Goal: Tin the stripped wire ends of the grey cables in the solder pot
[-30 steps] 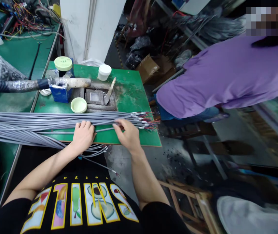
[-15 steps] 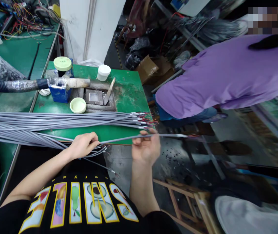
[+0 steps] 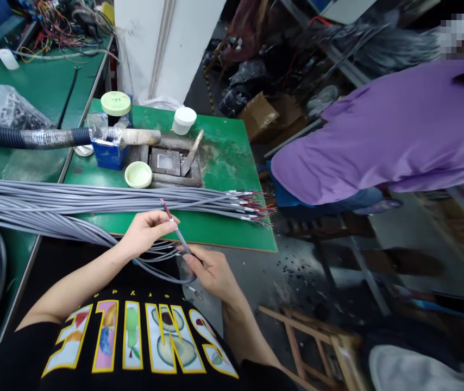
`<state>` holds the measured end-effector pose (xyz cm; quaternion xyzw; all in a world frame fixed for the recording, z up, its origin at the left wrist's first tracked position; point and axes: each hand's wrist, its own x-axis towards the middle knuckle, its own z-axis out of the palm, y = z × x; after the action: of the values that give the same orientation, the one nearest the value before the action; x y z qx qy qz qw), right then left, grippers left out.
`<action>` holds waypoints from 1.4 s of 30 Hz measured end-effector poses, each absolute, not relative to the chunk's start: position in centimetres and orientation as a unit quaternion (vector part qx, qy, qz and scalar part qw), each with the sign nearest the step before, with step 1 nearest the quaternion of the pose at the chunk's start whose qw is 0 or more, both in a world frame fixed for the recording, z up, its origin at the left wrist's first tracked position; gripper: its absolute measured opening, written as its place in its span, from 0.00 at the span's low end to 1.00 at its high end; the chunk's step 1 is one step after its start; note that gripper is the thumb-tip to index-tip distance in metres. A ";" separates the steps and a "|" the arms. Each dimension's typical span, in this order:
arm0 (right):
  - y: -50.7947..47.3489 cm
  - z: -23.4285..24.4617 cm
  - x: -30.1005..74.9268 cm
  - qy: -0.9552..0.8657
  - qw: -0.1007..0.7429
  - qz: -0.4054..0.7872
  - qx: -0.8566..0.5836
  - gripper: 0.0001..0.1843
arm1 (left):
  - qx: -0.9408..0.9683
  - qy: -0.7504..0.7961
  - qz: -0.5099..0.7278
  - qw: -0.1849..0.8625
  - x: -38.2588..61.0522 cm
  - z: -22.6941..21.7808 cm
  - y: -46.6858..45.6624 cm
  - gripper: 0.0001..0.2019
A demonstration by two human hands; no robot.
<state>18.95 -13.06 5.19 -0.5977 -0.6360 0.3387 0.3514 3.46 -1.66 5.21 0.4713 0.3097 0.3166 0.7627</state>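
Green bench top [image 3: 232, 163], smudged and dark-stained around a square metal fixture [image 3: 164, 162] with a shiny centre; white pillar [image 3: 191, 32] behind. Beside the fixture: flat scraper-like tool [image 3: 193, 152] leaning at its right side, white lidded tub [image 3: 183, 120] beyond, shallow pale-green dish [image 3: 138, 175] nearer the person. Ribbed hose [image 3: 40, 138] comes in from the left, its pale nozzle resting over a blue box [image 3: 107, 157].

Grey cable bundle [image 3: 93, 198] lies across the near part of the bench, stripped ends fanned out at the right edge (reddish wires mostly, some darker). Second grey bunch [image 3: 73, 228] slopes off the near edge, toward the person.

Held piece: one grey cable [image 3: 182, 239], in front of the bench's near edge, tilted, wire end pointing up and left. Left hand [image 3: 144, 233] pinches it close to the stripped tip, red wires protruding past the fingers. Right hand [image 3: 211, 271] grasps the grey jacket lower down; below that hand a cable loop curves back leftward.

Co-worker in a purple top [image 3: 378, 136] at right, well apart from both hands.
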 end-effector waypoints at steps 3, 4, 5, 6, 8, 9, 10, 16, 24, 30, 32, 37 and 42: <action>-12.7 5.4 18.6 -0.619 0.371 0.350 -0.598 0.13 | 0.474 0.317 0.285 0.770 3.9 5.2 -2.1 0.18; -12.4 5.3 18.4 -0.601 0.387 0.349 -0.606 0.12 | 0.479 0.320 0.275 0.770 4.1 5.1 -2.3 0.18; -12.2 5.3 18.2 -0.581 0.405 0.351 -0.612 0.13 | 0.483 0.321 0.269 0.769 4.3 5.1 -2.4 0.18; -11.9 5.1 18.0 -0.561 0.424 0.362 -0.613 0.14 | 0.484 0.321 0.270 0.768 4.5 5.1 -2.6 0.19; -11.4 4.6 17.7 -0.520 0.460 0.411 -0.591 0.18 | 0.475 0.314 0.281 0.773 4.8 5.1 -2.7 0.19; -11.2 4.3 17.6 -0.497 0.478 0.443 -0.573 0.20 | 0.466 0.309 0.290 0.777 4.8 5.2 -2.7 0.19; -11.1 4.0 17.6 -0.472 0.495 0.474 -0.554 0.20 | 0.456 0.307 0.301 0.779 4.9 5.2 -2.6 0.19; -10.5 3.4 17.3 -0.355 0.542 0.579 -0.494 0.22 | 0.388 0.338 0.377 0.770 4.6 5.5 -1.6 0.16; -10.1 3.5 16.8 -0.325 0.559 0.597 -0.475 0.21 | 0.326 0.349 0.383 0.791 5.0 5.0 -1.8 0.12; -10.0 3.4 16.6 -0.363 0.537 0.566 -0.509 0.21 | 0.361 0.340 0.437 0.750 4.9 5.0 -2.1 0.12; -10.1 3.5 16.6 -0.383 0.526 0.550 -0.523 0.21 | 0.379 0.342 0.437 0.740 4.8 5.2 -1.9 0.12; -10.0 3.9 16.7 -0.408 0.504 0.530 -0.547 0.20 | 0.397 0.351 0.441 0.724 4.7 5.2 -1.5 0.12; -9.9 4.5 16.7 -0.428 0.482 0.513 -0.566 0.19 | 0.419 0.353 0.435 0.715 4.6 4.9 -1.2 0.13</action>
<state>16.71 -9.94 4.46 -0.5664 -0.4282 0.5132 0.4821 4.56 -1.19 4.87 0.4185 0.3529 0.4354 0.7147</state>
